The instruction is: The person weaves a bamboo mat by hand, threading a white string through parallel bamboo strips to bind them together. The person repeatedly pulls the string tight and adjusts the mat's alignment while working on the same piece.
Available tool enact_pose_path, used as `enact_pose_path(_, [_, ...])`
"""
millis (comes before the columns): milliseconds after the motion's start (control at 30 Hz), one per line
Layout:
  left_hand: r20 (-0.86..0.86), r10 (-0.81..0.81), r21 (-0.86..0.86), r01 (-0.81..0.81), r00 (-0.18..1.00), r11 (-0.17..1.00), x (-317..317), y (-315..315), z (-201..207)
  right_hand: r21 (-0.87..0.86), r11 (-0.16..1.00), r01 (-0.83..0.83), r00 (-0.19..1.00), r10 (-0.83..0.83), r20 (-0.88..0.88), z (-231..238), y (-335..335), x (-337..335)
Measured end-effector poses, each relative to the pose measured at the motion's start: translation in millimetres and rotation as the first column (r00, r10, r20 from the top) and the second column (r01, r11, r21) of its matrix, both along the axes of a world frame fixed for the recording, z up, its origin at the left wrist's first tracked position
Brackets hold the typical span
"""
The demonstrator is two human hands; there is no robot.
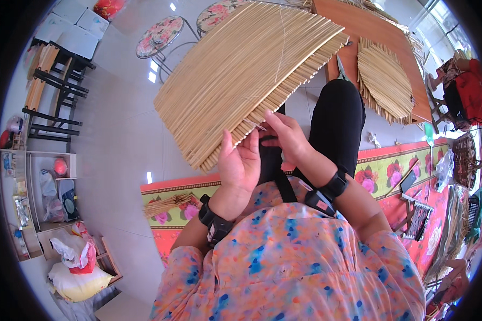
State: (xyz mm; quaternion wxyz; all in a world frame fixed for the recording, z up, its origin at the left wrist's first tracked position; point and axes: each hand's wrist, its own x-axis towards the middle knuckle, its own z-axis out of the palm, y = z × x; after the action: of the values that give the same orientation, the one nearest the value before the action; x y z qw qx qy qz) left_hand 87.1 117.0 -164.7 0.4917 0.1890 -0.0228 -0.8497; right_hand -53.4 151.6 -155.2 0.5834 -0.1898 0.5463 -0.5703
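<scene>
A large fan-shaped panel of straw stalks [241, 80], laid side by side in rows, rises in front of me above my lap. My left hand [240, 163] is at its near edge, thumb up against the stalks and fingers curled below. Close beside it, my right hand [285, 134] grips the same edge, its thumb pressed on the stalk ends. A thin pale thread [256, 125] shows between the two hands. Some of my fingertips are hidden behind the edge and each other.
On the brown wooden table [332, 10] lies a smaller straw panel [384, 80]. A pointed blade [341, 69] shows near my knee. Floral round stools [159, 36] stand ahead. Loose straw [171, 205] lies on the floral mat [158, 234]. Shelves [32, 176] line the left; a wicker basket [465, 160] sits right.
</scene>
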Motion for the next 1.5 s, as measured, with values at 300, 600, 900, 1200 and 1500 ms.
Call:
enact_pose_path(300, [0.244,-0.521,0.169,0.493,0.818,0.853,15.5,17.8,27.0,0.098,0.988,0.12,0.992,-0.116,-0.046,-32.8,-8.1,-4.1])
enact_pose_path(600, [0.822,-0.546,-0.112,0.985,0.164,0.129,85.7,-52.7,110.7,0.125,0.977,0.171,0.985,-0.165,-0.059,-42.9,0.2,-17.6])
enact_pose_path(900, [0.628,0.536,-0.547,0.81,0.564,-0.211,-22.6,-107.2,7.4,0.158,0.974,0.163,0.949,-0.111,-0.296,-39.2,10.1,-30.5])
enact_pose_path(1200, [0.451,0.551,-0.704,0.659,0.703,-0.265,-60.6,-110.3,-28.3,0.158,0.963,0.217,0.93,-0.154,-0.334,-34.5,13.1,-34.3])
enact_pose_path(1500, [0.157,0.501,-0.678,0.461,0.851,-0.572,-72.8,-123.3,-35.4,-0.022,0.945,0.327,0.821,-0.296,-0.489,-42.1,9.1,-23.6])
